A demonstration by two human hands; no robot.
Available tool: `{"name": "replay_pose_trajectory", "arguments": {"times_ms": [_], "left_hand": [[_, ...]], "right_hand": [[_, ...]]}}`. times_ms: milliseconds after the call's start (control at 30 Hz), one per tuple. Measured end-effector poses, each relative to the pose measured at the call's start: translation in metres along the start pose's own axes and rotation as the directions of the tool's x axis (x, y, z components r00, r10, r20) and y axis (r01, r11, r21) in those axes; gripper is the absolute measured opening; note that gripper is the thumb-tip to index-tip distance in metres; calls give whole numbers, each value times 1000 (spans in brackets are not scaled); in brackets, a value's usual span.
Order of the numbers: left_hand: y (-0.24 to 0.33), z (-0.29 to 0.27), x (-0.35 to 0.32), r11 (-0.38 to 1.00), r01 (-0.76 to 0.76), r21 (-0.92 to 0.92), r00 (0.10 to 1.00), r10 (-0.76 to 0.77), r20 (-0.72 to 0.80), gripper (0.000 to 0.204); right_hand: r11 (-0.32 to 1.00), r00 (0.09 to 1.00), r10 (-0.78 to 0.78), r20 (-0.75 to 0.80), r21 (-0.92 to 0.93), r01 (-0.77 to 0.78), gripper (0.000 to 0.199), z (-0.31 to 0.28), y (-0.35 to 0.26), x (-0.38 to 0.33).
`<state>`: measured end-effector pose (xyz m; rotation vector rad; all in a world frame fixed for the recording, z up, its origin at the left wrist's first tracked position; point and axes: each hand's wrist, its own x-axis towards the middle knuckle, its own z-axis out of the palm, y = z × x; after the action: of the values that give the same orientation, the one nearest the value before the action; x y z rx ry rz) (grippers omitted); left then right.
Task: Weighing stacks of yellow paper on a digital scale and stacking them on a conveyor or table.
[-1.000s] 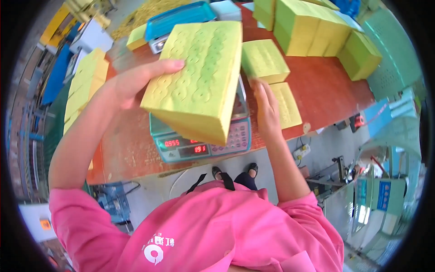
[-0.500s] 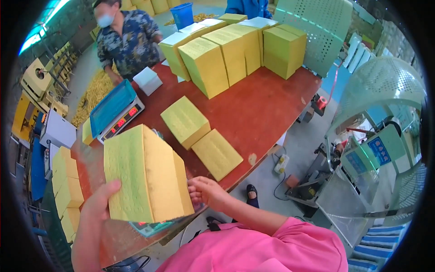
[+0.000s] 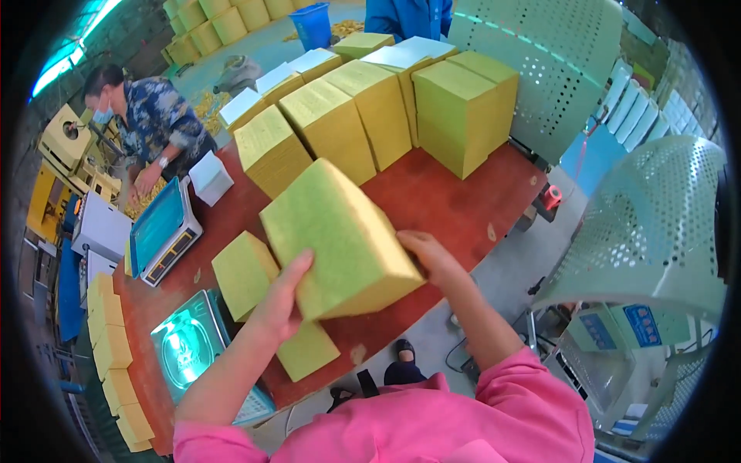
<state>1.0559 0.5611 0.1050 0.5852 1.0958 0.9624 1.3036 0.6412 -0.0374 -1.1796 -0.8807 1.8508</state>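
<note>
A thick block of stacked yellow paper is held between my two hands, tilted above the red table. My left hand grips its near left side, thumb lying on the greenish-yellow broad face. At the block's right edge, my right hand holds on with fingers partly hidden behind it. Beneath and left of the held block, one smaller yellow paper stack lies on the table. Another yellow stack sits nearer to me, partly covered by my left forearm.
A shiny-plated scale stands near left; a scale with teal tray is beyond it. Tall yellow paper stacks line the far side. A perforated green guard curves at right. A masked co-worker bends at far left.
The yellow paper block has moved right and away from me, off from above the near scale, whose shiny plate now shows. My right hand has moved with it. The co-worker has bent leftward.
</note>
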Motion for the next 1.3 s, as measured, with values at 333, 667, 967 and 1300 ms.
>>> {"name": "replay_pose_trajectory", "arguments": {"times_ms": [333, 667, 967, 1300], "left_hand": [[26, 118, 234, 979, -10, 202, 1000, 5, 26, 75], [49, 162, 288, 968, 84, 238, 993, -102, 62, 86], [54, 93, 145, 895, -227, 383, 951, 120, 283, 106], [10, -219, -177, 951, -282, 126, 915, 306, -263, 60]], "right_hand": [[924, 809, -367, -460, -76, 376, 39, -120, -68, 97], [258, 379, -919, -107, -891, 373, 32, -90, -3, 61], [577, 550, -773, -317, -711, 402, 28, -123, 8, 61], [610, 635, -695, 337, -192, 769, 23, 244, -11, -38]]}}
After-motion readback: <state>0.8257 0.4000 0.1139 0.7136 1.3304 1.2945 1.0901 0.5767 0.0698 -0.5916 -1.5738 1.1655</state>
